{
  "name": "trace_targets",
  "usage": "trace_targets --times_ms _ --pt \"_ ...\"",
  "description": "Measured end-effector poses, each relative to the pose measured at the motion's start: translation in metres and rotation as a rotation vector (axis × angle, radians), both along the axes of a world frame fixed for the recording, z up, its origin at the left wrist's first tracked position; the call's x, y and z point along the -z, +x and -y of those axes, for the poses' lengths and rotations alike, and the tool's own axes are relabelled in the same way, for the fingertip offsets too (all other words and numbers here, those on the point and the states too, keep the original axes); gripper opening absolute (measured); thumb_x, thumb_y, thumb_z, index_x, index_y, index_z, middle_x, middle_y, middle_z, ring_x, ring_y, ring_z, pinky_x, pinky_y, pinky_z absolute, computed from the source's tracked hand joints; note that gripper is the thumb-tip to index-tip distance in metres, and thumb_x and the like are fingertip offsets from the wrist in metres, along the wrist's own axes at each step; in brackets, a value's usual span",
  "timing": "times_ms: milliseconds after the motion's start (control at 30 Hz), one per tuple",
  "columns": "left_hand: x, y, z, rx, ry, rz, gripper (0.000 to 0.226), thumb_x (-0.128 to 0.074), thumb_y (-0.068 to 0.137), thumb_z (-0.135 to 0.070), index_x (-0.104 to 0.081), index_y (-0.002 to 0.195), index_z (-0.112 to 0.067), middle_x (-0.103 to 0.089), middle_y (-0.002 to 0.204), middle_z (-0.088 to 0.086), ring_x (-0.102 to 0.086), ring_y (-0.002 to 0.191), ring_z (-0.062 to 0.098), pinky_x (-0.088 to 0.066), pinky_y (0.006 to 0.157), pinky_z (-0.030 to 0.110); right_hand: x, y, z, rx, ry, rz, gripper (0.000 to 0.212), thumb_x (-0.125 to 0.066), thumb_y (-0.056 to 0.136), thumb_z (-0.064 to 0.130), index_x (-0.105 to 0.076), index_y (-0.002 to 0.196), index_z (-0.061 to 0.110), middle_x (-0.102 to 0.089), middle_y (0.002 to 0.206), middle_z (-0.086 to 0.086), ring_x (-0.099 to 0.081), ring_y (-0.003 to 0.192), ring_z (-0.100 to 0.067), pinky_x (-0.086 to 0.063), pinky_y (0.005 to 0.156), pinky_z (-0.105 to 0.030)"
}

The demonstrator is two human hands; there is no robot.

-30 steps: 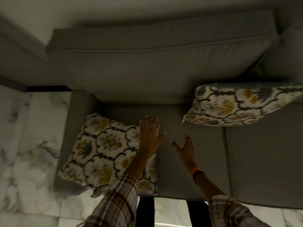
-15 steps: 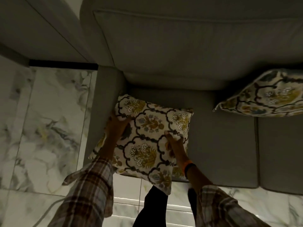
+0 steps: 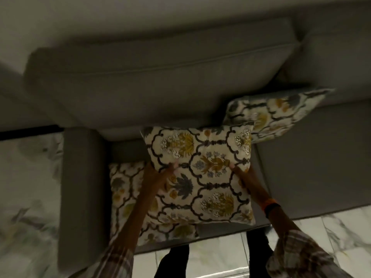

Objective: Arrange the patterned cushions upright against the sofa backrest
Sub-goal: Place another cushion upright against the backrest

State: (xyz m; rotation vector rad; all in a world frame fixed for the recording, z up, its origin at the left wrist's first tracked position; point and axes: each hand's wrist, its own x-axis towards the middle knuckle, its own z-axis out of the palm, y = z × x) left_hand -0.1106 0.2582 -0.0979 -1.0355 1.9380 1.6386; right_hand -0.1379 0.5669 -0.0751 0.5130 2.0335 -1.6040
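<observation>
A: Where is the held cushion (image 3: pixel 202 173)?
B: Above the sofa seat (image 3: pixel 313 163), below the backrest (image 3: pixel 152 81); left hand (image 3: pixel 158 175) and right hand (image 3: pixel 244 173) each clamp a side edge.
A: Surroundings?
B: A second cushion (image 3: pixel 125 189) lies flat beneath, beside the armrest (image 3: pixel 80 187); a third cushion (image 3: pixel 275 115) leans at right; marble floor (image 3: pixel 28 177) around.

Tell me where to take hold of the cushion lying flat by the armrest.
Take the flat cushion by its two side edges, coming from the sofa's front. It lies flat on the seat beside the armrest, partly under the held cushion, so move that one first.
</observation>
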Motion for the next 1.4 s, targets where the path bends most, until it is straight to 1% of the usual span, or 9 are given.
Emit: trace_targets --times_ms 100,167,367,467,600,833,967,1233,1400 --pt "0.011 0.005 -0.104 0.156 0.036 0.014 0.118 -0.082 0.048 -0.076 -0.052 0.143 -0.014 -0.063 0.137 0.016 -0.068 0.110 0.037 -0.066 0.070 0.037 -0.004 -0.010 -0.103 -0.004 0.013 0.010 0.028 -0.066 0.103 0.017 -0.060 0.125 0.034 -0.076 0.066 0.022 -0.064 0.049 0.000 -0.048 0.051 -0.020" --pt "0.005 0.006 -0.189 0.195 0.056 -0.022 0.136 -0.075 0.039 -0.089 -0.040 0.150 -0.018 -0.050 0.148 0.002 -0.055 0.127 0.023 -0.060 0.096 0.041 -0.005 -0.024 -0.179 0.002 0.041 0.016 0.024 -0.066 0.101 0.007 -0.059 0.115 0.026 -0.072 0.059 0.022 -0.066 0.050 0.010 -0.051 0.055 -0.019" --pt "0.027 -0.040 -0.406 0.323 0.091 -0.027 0.083 -0.088 0.077 -0.031 -0.044 0.145 -0.012 -0.054 0.147 0.015 -0.054 0.134 0.030 -0.045 0.114 0.050 0.025 -0.084 -0.407 0.041 -0.060 0.016 0.103 -0.096 0.044 0.072 -0.058 0.134 0.041 -0.076 0.126 0.009 -0.074 0.119 -0.033 -0.065 0.092 -0.057" --pt "0.042 -0.088 -0.498 0.447 0.050 -0.192 0.088 -0.090 0.071 -0.027 -0.040 0.144 -0.025 -0.048 0.150 0.008 -0.043 0.144 0.032 -0.037 0.120 0.049 0.023 -0.126 -0.501 0.083 -0.034 0.003 0.123 -0.098 0.041 0.070 -0.050 0.147 0.027 -0.072 0.132 0.005 -0.077 0.111 -0.009 -0.067 0.078 -0.027" --pt "0.058 -0.159 -0.594 0.471 0.099 -0.322 0.105 -0.088 0.062 -0.058 -0.032 0.147 -0.035 -0.042 0.156 0.007 -0.040 0.147 0.028 -0.036 0.121 0.054 0.028 -0.186 -0.603 0.119 -0.056 -0.004 0.146 -0.100 0.035 0.068 -0.039 0.158 0.019 -0.068 0.132 0.006 -0.078 0.103 -0.002 -0.067 0.076 -0.025" --pt "0.083 -0.279 -0.717 0.514 -0.016 -0.474 0.123 -0.081 0.067 -0.067 -0.022 0.157 -0.008 -0.035 0.161 0.007 -0.035 0.149 0.016 -0.025 0.121 0.013 0.057 -0.292 -0.725 0.138 -0.053 -0.117 0.148 -0.097 0.046 0.069 -0.023 0.167 0.026 -0.054 0.158 -0.003 -0.058 0.139 -0.026 -0.053 0.110 -0.050" --pt "0.099 -0.316 -0.766 0.442 -0.042 -0.521 0.108 -0.091 0.072 -0.023 -0.023 0.154 -0.002 -0.039 0.155 0.007 -0.041 0.139 0.010 -0.029 0.108 -0.002 0.078 -0.347 -0.769 0.122 -0.074 -0.183 0.147 -0.097 0.048 0.069 -0.025 0.167 0.020 -0.054 0.160 -0.006 -0.058 0.142 -0.027 -0.053 0.113 -0.054" --pt "0.137 -0.342 -0.830 0.446 -0.053 -0.522 0.095 -0.085 0.076 -0.048 -0.042 0.146 -0.001 -0.054 0.147 0.008 -0.052 0.137 0.015 -0.046 0.115 0.031 0.092 -0.394 -0.816 0.141 -0.199 -0.215 0.124 -0.101 0.045 0.059 -0.045 0.150 0.024 -0.079 0.123 0.017 -0.076 0.114 -0.005 -0.065 0.085 -0.023" --pt "0.194 -0.369 -0.827 0.441 -0.069 -0.389 0.116 -0.075 0.063 -0.081 -0.044 0.146 -0.006 -0.058 0.144 0.008 -0.055 0.134 0.021 -0.054 0.106 0.041 0.121 -0.389 -0.821 0.268 -0.175 -0.225 0.140 -0.098 0.045 0.067 -0.034 0.160 0.015 -0.070 0.135 0.009 -0.073 0.119 -0.009 -0.064 0.097 -0.033"
